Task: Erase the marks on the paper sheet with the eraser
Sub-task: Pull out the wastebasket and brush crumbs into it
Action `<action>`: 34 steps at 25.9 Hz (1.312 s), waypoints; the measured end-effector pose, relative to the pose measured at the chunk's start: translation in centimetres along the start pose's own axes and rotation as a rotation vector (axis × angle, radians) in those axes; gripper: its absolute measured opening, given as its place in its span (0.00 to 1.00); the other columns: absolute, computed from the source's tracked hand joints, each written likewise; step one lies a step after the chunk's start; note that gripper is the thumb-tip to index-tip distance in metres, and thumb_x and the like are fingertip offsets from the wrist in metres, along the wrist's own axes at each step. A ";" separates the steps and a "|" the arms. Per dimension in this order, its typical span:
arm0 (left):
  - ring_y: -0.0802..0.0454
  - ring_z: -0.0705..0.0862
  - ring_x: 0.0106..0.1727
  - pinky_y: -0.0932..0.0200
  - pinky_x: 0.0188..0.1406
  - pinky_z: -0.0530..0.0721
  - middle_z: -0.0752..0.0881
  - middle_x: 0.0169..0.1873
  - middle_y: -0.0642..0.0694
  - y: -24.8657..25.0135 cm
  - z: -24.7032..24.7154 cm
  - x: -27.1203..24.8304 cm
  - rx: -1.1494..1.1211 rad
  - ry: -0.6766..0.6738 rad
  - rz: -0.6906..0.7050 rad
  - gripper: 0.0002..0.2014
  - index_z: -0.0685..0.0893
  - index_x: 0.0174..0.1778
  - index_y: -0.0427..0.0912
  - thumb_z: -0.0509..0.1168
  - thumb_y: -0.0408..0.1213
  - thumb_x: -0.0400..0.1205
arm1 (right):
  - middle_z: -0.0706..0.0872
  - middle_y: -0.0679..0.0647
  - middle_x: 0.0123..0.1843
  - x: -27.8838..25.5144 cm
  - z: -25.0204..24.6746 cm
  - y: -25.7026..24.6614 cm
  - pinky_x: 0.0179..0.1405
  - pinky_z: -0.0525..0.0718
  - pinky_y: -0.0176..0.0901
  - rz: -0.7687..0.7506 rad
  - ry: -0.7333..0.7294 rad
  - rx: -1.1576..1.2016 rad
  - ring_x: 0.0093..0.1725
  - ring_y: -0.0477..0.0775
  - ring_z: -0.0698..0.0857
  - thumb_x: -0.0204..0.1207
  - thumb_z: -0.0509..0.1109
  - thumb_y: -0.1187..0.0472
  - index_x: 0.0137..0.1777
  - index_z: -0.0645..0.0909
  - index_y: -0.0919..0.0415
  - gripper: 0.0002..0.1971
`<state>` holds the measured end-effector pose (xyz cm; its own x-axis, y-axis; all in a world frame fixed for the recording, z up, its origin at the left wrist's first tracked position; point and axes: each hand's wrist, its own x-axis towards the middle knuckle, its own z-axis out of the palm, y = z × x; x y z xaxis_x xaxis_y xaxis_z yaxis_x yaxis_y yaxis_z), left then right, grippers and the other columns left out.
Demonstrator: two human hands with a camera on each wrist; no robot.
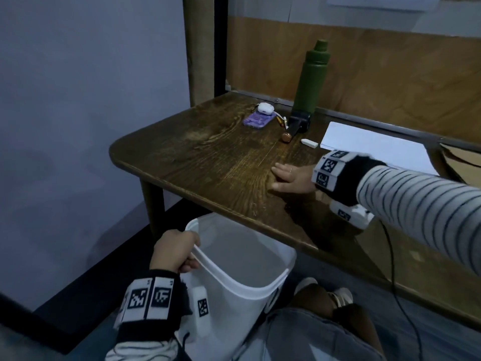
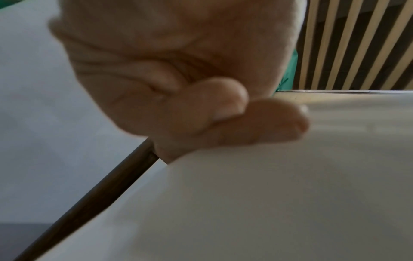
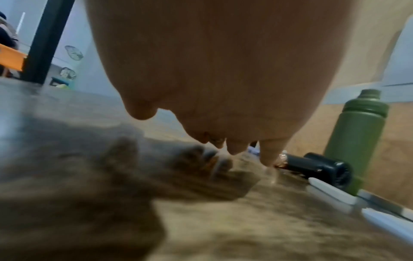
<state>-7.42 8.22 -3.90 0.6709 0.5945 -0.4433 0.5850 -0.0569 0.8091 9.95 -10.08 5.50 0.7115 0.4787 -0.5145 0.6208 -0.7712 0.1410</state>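
Observation:
A white paper sheet (image 1: 374, 145) lies at the right back of the dark wooden table (image 1: 208, 157). A small white eraser (image 1: 309, 143) (image 3: 330, 191) lies just left of the sheet, apart from both hands. My right hand (image 1: 289, 177) (image 3: 223, 123) lies flat on the tabletop, fingers straight and pointing left, holding nothing. My left hand (image 1: 177, 250) (image 2: 190, 106) grips the rim of a white bin (image 1: 242, 259) (image 2: 268, 203) held below the table's front edge. No marks show on the sheet.
A green bottle (image 1: 312, 76) (image 3: 355, 134) stands at the back, with a black device (image 1: 299, 121) (image 3: 321, 167) in front of it. A purple phone with a white earbud case (image 1: 83, 108) lies at the back left. A cable (image 1: 395, 282) hangs from my right wrist.

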 end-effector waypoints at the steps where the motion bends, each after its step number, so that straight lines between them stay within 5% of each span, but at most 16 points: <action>1: 0.46 0.78 0.17 0.65 0.17 0.70 0.75 0.11 0.43 0.1 -0.2 0.1 0.014 -0.014 -0.002 0.04 0.76 0.34 0.33 0.62 0.28 0.74 | 0.34 0.53 0.86 0.0 0.6 -0.9 0.83 0.42 0.55 -0.017 -0.004 -0.022 0.85 0.54 0.38 0.82 0.44 0.38 0.83 0.34 0.57 0.38; 7: 0.50 0.75 0.14 0.70 0.13 0.67 0.73 0.07 0.46 1.0 -1.2 0.3 0.056 -0.094 0.014 0.07 0.76 0.31 0.33 0.61 0.28 0.75 | 0.28 0.51 0.84 -4.5 2.7 -4.6 0.84 0.39 0.52 -0.323 -0.077 -0.004 0.84 0.50 0.35 0.82 0.43 0.40 0.82 0.29 0.56 0.37; 12: 0.54 0.72 0.09 0.73 0.13 0.64 0.71 0.15 0.43 1.5 -2.3 1.3 0.128 -0.171 0.011 0.09 0.73 0.29 0.35 0.61 0.28 0.76 | 0.28 0.57 0.83 -4.8 2.1 -0.3 0.83 0.43 0.53 0.039 0.013 -0.011 0.84 0.54 0.35 0.81 0.44 0.37 0.82 0.30 0.60 0.41; 16: 0.56 0.71 0.08 0.73 0.09 0.63 0.70 0.10 0.46 2.1 -2.9 2.6 0.229 -0.258 -0.015 0.14 0.71 0.25 0.35 0.60 0.29 0.78 | 0.30 0.58 0.84 -5.0 3.8 -1.2 0.83 0.42 0.53 0.111 -0.051 0.028 0.85 0.56 0.36 0.78 0.43 0.33 0.82 0.31 0.61 0.44; 19: 0.56 0.69 0.07 0.74 0.08 0.61 0.70 0.09 0.46 3.0 -2.8 3.4 0.315 -0.324 -0.016 0.16 0.71 0.23 0.36 0.56 0.28 0.79 | 0.27 0.58 0.83 -5.8 4.7 -5.2 0.82 0.41 0.55 -0.093 -0.041 -0.026 0.84 0.56 0.34 0.68 0.39 0.23 0.81 0.28 0.60 0.53; 22: 0.55 0.66 0.08 0.73 0.09 0.60 0.69 0.10 0.46 3.8 -2.8 4.2 0.397 -0.385 -0.008 0.16 0.70 0.22 0.37 0.53 0.27 0.78 | 0.26 0.54 0.83 -6.6 4.3 -7.1 0.83 0.38 0.53 -0.266 -0.014 0.072 0.84 0.52 0.32 0.79 0.45 0.34 0.81 0.27 0.59 0.44; 26: 0.53 0.64 0.11 0.71 0.09 0.59 0.68 0.10 0.45 4.1 -3.5 5.4 0.468 -0.437 -0.015 0.15 0.69 0.20 0.38 0.55 0.29 0.75 | 0.36 0.64 0.85 -5.8 4.5 -4.8 0.84 0.46 0.60 0.210 0.105 0.070 0.85 0.63 0.42 0.76 0.43 0.30 0.83 0.37 0.63 0.47; 28: 0.53 0.64 0.11 0.71 0.10 0.59 0.68 0.10 0.45 4.3 -3.7 6.0 0.490 -0.432 0.000 0.15 0.69 0.19 0.38 0.56 0.29 0.74 | 0.39 0.67 0.85 -5.3 5.5 -5.7 0.83 0.47 0.63 0.269 0.066 0.051 0.84 0.67 0.44 0.60 0.31 0.18 0.83 0.37 0.64 0.60; 29: 0.53 0.64 0.11 0.71 0.10 0.59 0.68 0.11 0.45 4.4 -3.7 6.2 0.503 -0.436 0.008 0.15 0.69 0.19 0.38 0.56 0.29 0.74 | 0.38 0.67 0.85 -4.9 6.1 -6.6 0.82 0.46 0.62 0.210 0.074 0.048 0.84 0.67 0.42 0.51 0.25 0.15 0.83 0.36 0.64 0.67; 30: 0.53 0.64 0.11 0.71 0.10 0.59 0.68 0.11 0.45 4.6 -3.8 6.4 0.519 -0.442 0.014 0.15 0.69 0.19 0.38 0.57 0.29 0.73 | 0.35 0.65 0.84 -4.9 6.5 -7.8 0.82 0.44 0.61 0.100 0.097 0.051 0.84 0.65 0.39 0.52 0.26 0.15 0.83 0.34 0.64 0.66; 32: 0.54 0.65 0.11 0.70 0.10 0.60 0.68 0.11 0.46 4.7 -3.9 6.7 0.545 -0.457 0.021 0.15 0.69 0.20 0.39 0.57 0.29 0.74 | 0.30 0.58 0.84 -5.5 6.2 -10.0 0.83 0.38 0.54 -0.157 0.114 0.127 0.84 0.56 0.34 0.74 0.43 0.28 0.82 0.31 0.62 0.49; 34: 0.54 0.65 0.10 0.71 0.11 0.60 0.68 0.11 0.47 4.8 -4.0 7.1 0.589 -0.483 0.023 0.15 0.68 0.20 0.39 0.57 0.29 0.75 | 0.32 0.54 0.85 -5.6 4.8 -10.3 0.83 0.38 0.47 -0.249 0.164 0.277 0.84 0.50 0.35 0.81 0.50 0.39 0.82 0.32 0.60 0.42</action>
<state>-1.69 15.40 -1.58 0.7316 0.1785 -0.6579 0.6238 -0.5645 0.5405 -2.01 -6.79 2.86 0.6072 0.7085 -0.3596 0.6844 -0.6963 -0.2162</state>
